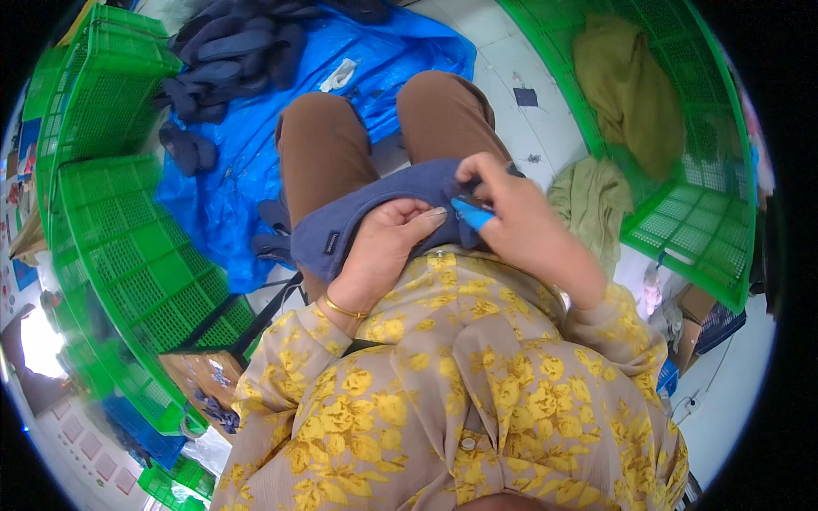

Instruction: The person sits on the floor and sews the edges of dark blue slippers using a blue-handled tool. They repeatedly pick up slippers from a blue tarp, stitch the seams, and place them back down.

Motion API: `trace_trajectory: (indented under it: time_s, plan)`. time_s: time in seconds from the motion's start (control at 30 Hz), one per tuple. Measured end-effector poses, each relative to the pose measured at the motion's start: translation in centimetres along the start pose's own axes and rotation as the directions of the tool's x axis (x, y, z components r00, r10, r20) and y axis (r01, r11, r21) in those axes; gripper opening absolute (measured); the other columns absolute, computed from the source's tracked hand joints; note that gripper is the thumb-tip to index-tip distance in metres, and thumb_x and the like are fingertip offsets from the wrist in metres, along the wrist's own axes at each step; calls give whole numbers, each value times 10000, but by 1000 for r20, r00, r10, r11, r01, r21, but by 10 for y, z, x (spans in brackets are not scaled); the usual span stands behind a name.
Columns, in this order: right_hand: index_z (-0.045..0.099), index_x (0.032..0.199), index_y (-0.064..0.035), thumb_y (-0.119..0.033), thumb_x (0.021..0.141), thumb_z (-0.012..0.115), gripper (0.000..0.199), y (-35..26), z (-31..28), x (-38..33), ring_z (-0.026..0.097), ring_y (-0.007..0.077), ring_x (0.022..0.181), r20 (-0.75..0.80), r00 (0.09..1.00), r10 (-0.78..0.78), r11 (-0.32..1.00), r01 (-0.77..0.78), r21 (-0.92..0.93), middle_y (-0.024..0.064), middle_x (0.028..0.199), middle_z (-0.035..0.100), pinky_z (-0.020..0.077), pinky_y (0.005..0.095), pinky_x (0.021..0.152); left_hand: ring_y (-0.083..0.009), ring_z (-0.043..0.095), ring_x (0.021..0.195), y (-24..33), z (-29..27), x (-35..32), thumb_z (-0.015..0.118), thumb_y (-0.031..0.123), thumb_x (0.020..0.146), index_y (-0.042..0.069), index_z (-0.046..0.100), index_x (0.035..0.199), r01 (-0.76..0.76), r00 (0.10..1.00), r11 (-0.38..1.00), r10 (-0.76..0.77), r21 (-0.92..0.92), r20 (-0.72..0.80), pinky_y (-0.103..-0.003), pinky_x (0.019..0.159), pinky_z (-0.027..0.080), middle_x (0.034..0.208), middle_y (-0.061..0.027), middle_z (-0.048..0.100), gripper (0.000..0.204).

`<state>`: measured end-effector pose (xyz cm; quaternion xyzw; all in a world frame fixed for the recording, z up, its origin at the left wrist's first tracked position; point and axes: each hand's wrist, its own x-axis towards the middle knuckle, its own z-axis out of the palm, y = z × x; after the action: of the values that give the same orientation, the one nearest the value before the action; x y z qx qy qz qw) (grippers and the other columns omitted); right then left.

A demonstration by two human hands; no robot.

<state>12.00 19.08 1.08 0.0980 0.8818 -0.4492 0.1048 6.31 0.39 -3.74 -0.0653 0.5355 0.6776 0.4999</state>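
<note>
A dark blue piece of knitted fabric (366, 213) with a small dark label lies across my lap, over my brown trousers (328, 145). My left hand (383, 247), with a thin gold bangle at the wrist, presses and grips the fabric near its middle. My right hand (511, 213) holds a small tool with bright blue handles (471, 213), which looks like thread snips, its tip at the fabric's edge beside my left fingertips. My yellow flowered sleeves fill the lower part of the view.
A blue plastic sheet (256, 162) on the floor carries a heap of dark blue fabric pieces (230, 51). Green plastic crates (119, 247) stand at my left. Another green crate (699, 213) at the right holds olive cloth (626, 94); more olive cloth (592, 200) hangs beside it.
</note>
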Motion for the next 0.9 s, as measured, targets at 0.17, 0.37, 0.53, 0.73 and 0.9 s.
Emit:
trace_trajectory:
  time_s: [0.17,0.37,0.53,0.73,0.9]
  plan:
    - [592,960,-108,-78,779,645,192,-23,-13,-12,642,315,691,-78,930,-359,904,326,-275,80,899,591,498,428,588,-82,633,854,0,-2,-2,622,72,930,-11,662,1052,-26,997,999,29,-43,69,-223,800,505,993,-41,696,153]
    - [585,949,-117,-63,774,623,187,-21,0,-8,619,304,648,95,908,-408,798,405,-445,72,896,526,493,417,574,-99,641,908,-2,-3,-3,614,30,905,-15,657,1110,-49,997,998,52,-48,57,-240,840,503,1060,-54,695,214]
    - [589,988,-121,-13,725,614,285,-19,10,-4,623,294,706,43,762,-646,674,596,-436,46,947,561,503,376,602,-43,577,840,-4,0,-5,618,58,922,2,660,1037,-111,991,993,115,-49,66,-218,724,484,970,1,662,135]
    - [569,1056,-81,1,893,591,184,-58,-1,6,592,110,717,-232,959,-163,705,278,653,11,810,590,481,257,631,-39,547,781,9,6,-14,661,117,916,-13,667,971,-106,994,985,108,136,-4,-200,673,451,889,16,646,141]
    - [570,1038,-64,-111,984,570,72,-65,-17,9,411,12,576,-109,993,-39,548,112,829,-53,745,503,329,179,521,-17,521,698,41,16,-27,727,145,881,3,658,955,-118,991,883,137,455,-8,-187,574,413,813,31,624,174]
